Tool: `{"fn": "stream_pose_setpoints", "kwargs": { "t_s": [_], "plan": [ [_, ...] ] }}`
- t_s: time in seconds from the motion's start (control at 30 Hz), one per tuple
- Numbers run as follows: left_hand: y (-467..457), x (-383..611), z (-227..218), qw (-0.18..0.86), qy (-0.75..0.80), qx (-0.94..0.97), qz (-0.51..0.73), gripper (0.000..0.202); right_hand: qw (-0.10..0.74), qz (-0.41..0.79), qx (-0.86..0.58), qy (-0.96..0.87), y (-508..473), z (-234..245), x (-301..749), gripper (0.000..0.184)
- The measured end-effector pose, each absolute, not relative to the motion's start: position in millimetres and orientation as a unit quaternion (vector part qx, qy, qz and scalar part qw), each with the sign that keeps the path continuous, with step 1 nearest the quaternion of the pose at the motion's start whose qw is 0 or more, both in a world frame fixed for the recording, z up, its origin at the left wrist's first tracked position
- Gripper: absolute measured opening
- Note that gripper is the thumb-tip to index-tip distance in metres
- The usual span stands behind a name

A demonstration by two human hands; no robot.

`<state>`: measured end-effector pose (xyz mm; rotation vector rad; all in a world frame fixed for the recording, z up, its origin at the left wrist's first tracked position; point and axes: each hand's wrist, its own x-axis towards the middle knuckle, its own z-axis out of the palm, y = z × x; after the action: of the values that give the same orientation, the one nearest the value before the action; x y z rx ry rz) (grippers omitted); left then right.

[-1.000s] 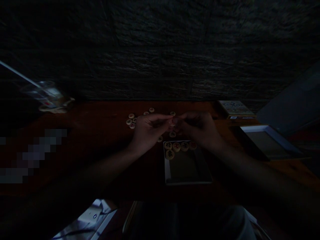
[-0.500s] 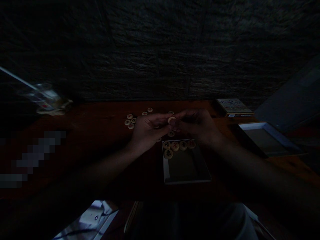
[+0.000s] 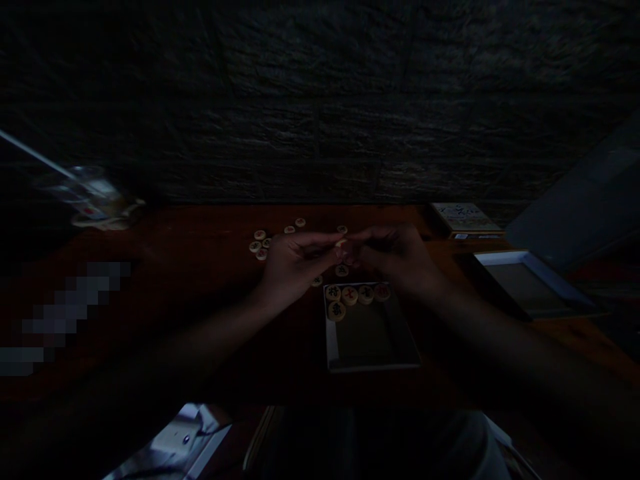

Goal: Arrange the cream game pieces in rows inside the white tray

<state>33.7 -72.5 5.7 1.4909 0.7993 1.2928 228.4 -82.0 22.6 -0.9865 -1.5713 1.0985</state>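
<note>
Between the fingertips of both hands is a round wooden Chinese chess piece point(image 3: 341, 243), mostly covered by the fingers. My left hand point(image 3: 295, 267) pinches it from the left, and my right hand point(image 3: 397, 257) from the right. Just below them on the table lies another piece point(image 3: 342, 270). Nearer to me sits a shallow open box point(image 3: 373, 365); a row of pieces point(image 3: 349, 295) lines its far edge, with one more piece point(image 3: 337, 311) below the row at the left. Several loose pieces point(image 3: 259, 235) lie beyond my left hand.
At the back right lies a printed box point(image 3: 465, 219), with an open tray-like lid point(image 3: 533, 283) in front of it. A clear plastic container point(image 3: 95, 197) stands at the far left. The dark stone wall point(image 3: 320, 127) rises behind the wooden table point(image 3: 200, 233). The light is very dim.
The held piece has turned and shows less of itself between my fingers. Both hands stay nearly in place; the view has shifted slightly.
</note>
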Motion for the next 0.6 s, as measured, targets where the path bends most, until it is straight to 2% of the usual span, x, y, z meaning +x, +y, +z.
{"fn": "stream_pose_setpoints", "kwargs": {
  "t_s": [0.3,0.6],
  "plan": [
    [-76.1,34.3,9.0,0.524,0.33,0.595,0.513,0.026,0.489,0.419,-0.417,-0.642,-84.7,20.3,224.5,0.039],
    [-71.3,33.1,4.6,0.547,0.295,0.58,0.527,0.037,0.491,0.466,-0.41,-0.612,-84.6,24.9,224.8,0.042]
  ]
}}
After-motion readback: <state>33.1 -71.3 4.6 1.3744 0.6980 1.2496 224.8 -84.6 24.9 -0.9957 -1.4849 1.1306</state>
